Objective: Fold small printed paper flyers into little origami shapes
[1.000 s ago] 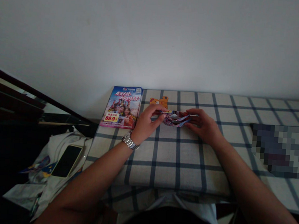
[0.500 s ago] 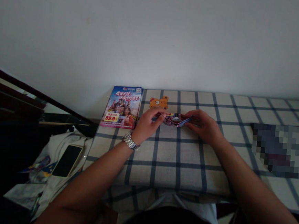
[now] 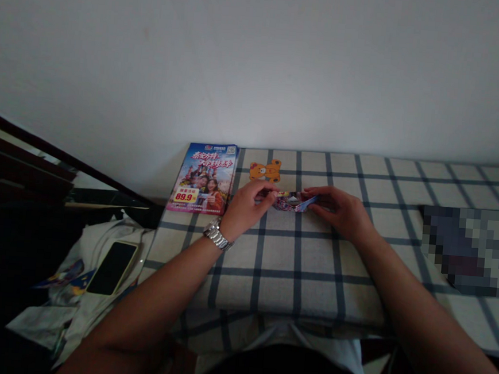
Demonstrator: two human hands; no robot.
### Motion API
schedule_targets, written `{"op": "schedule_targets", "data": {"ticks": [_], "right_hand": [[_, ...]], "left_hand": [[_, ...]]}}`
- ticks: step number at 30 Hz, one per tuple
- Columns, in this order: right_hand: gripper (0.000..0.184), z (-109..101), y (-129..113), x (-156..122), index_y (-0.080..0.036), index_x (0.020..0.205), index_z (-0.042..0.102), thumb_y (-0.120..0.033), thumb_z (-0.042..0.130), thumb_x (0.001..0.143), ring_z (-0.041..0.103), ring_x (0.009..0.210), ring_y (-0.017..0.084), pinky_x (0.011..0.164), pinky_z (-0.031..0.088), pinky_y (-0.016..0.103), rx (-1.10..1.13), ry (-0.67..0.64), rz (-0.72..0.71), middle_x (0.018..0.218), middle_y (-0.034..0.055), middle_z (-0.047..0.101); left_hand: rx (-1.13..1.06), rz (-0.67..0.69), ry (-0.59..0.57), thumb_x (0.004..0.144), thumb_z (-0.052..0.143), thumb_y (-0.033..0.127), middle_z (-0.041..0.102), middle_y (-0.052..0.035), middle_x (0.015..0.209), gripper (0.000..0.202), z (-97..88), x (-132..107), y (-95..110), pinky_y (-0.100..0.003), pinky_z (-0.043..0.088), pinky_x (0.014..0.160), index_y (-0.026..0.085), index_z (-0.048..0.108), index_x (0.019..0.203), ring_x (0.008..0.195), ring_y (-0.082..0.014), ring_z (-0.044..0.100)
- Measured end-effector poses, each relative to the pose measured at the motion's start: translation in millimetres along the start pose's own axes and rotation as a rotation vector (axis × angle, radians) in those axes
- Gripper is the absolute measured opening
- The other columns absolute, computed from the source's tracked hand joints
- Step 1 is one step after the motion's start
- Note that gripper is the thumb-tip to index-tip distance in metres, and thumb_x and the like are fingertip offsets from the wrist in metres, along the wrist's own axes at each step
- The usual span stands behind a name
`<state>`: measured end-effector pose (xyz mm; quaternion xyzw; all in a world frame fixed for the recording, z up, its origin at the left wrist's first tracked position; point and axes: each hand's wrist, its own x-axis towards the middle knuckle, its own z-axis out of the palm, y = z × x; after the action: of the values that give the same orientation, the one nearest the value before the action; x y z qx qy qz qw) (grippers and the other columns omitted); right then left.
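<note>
A small folded piece of printed paper (image 3: 293,203), coloured like the flyers, is stretched between my two hands over the checked tablecloth. Its upper edges part slightly in the middle, like a shallow paper boat. My left hand (image 3: 250,203), with a silver watch at the wrist, pinches its left end between thumb and fingers. At the other end my right hand (image 3: 338,210) grips a bluish corner; some of its fingertips are hidden behind the paper. Just behind my left hand lies a brown bear cutout (image 3: 264,170), flat on the cloth.
A stack of colourful flyers (image 3: 202,177) lies at the table's back left corner, against the wall. Blurred out, a dark flat item (image 3: 461,247) rests on the right. Left of the table, a phone (image 3: 112,268) lies on a white bag (image 3: 93,244). The checked cloth (image 3: 267,292) covers the table.
The folded paper has tilted and its opening looks a little different, with more of its front side showing. My right hand's fingers have shifted slightly along its end. Everything else stays put.
</note>
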<state>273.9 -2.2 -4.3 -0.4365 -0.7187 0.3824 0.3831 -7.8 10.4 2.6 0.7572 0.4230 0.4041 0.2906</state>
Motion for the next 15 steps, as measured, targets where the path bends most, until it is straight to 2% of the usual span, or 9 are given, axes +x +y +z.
{"op": "schedule_targets", "data": {"ticks": [4, 6, 10, 15], "right_hand": [[0.038, 1, -2, 0, -0.026, 0.126, 0.07, -0.041, 0.077, 0.091, 0.076, 0.114, 0.029, 0.108, 0.061, 0.052, -0.036, 0.009, 0.023, 0.127, 0.008, 0.077], [0.036, 1, -4, 1, -0.026, 0.122, 0.072, -0.043, 0.078, 0.09, 0.076, 0.113, 0.03, 0.107, 0.062, 0.053, -0.023, 0.019, 0.034, 0.124, 0.0079, 0.078], [0.036, 1, -8, 3, -0.025, 0.115, 0.073, -0.047, 0.081, 0.087, 0.076, 0.114, 0.03, 0.106, 0.062, 0.052, 0.089, 0.044, 0.073, 0.121, 0.008, 0.079], [0.038, -2, -11, 4, -0.024, 0.109, 0.075, -0.049, 0.085, 0.082, 0.078, 0.104, 0.027, 0.102, 0.063, 0.05, 0.198, 0.064, 0.116, 0.112, 0.0078, 0.081]], "left_hand": [[0.048, -0.003, -0.011, 0.103, 0.062, 0.033, 0.076, -0.0029, 0.1, 0.015, -0.4, 0, 1, -0.033, 0.06, 0.083, 0.022, 0.072, 0.102, 0.09, -0.0179, 0.073], [0.094, 0.033, -0.001, 0.104, 0.059, 0.033, 0.075, -0.0034, 0.101, 0.016, -0.9, 0, 2, -0.035, 0.059, 0.087, 0.022, 0.071, 0.103, 0.094, -0.0188, 0.072], [0.167, 0.173, -0.019, 0.104, 0.06, 0.034, 0.072, -0.0067, 0.117, 0.02, -2.0, 1, 6, -0.042, 0.056, 0.101, 0.023, 0.067, 0.12, 0.113, -0.0224, 0.068], [0.215, 0.321, -0.103, 0.087, 0.083, 0.041, 0.065, -0.009, 0.134, 0.058, -2.6, 1, 12, -0.053, 0.05, 0.112, 0.028, 0.057, 0.137, 0.127, -0.0295, 0.06]]}}
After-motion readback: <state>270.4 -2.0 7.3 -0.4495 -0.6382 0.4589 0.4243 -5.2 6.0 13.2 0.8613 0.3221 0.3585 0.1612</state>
